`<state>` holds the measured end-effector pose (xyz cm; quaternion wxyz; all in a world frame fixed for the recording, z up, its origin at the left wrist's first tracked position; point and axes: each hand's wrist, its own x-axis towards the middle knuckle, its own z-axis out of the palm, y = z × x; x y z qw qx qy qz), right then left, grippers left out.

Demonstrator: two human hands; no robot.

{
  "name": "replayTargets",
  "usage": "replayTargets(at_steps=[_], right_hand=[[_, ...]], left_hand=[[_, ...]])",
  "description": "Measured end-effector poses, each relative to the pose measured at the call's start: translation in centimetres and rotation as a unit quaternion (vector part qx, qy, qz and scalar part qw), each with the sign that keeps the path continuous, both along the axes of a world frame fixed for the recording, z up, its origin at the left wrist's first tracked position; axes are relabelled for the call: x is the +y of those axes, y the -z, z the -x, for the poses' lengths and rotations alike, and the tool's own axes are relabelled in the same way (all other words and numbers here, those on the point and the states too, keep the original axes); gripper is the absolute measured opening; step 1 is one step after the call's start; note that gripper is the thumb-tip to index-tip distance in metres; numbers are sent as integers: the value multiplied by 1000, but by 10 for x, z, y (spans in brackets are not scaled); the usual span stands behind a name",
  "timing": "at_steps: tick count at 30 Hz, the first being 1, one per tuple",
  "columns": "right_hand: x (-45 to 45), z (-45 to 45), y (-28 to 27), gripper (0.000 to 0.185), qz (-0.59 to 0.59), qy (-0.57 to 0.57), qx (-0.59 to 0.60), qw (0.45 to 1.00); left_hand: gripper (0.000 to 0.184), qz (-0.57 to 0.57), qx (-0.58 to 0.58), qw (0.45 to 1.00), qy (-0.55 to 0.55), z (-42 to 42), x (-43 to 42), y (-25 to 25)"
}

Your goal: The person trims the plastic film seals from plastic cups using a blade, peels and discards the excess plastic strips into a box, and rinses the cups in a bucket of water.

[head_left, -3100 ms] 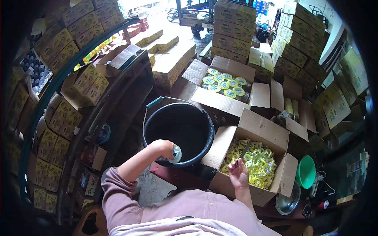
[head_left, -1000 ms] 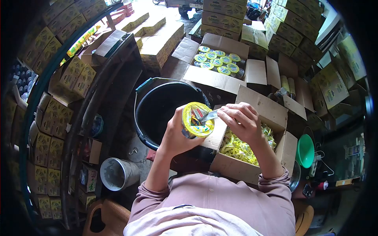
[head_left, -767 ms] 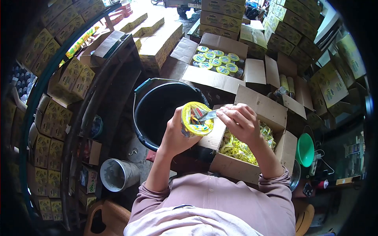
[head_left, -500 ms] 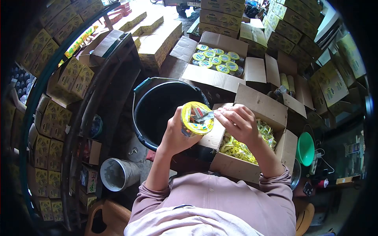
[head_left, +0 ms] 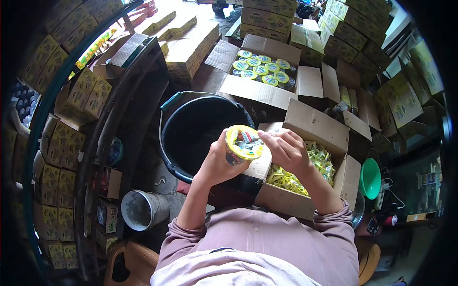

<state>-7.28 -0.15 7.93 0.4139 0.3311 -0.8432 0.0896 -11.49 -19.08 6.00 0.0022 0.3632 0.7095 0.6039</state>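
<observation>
Left hand (head_left: 220, 159) curls snugly around a yellow-lidded cup (head_left: 244, 152) near the black bucket (head_left: 179, 174) | right hand (head_left: 287, 150) pinches a blade (head_left: 254, 145), now closer to the rim | blade apparently deeper in the cut lid (head_left: 234, 138)

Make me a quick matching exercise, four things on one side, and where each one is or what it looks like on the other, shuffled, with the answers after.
Things:
1. Cup with an opening in its lid
2. Black bucket
3. Green bowl
4. Yellow strips

Places or features:
A. Beside a white cable
B. Heaped in an open cardboard box
C. Held in the left hand
D. Has a handle with a teal grip

Pairs: 1-C, 2-D, 3-A, 4-B
</observation>
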Motion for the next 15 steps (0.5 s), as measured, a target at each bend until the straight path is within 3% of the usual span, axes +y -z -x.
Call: replayTargets(at_steps=[9, 11, 15], right_hand=[[1, 1, 7, 50, 41, -5, -22, 999], [5, 2, 11, 52, 39, 6, -28, 999], [14, -8, 5, 55, 48, 16, -16, 999]], left_hand=[[50, -3, -54, 998, 42, 1, 1, 4], [52, -2, -98, 983, 152, 0, 2, 9], [53, -27, -103, 980, 166, -7, 12, 7]])
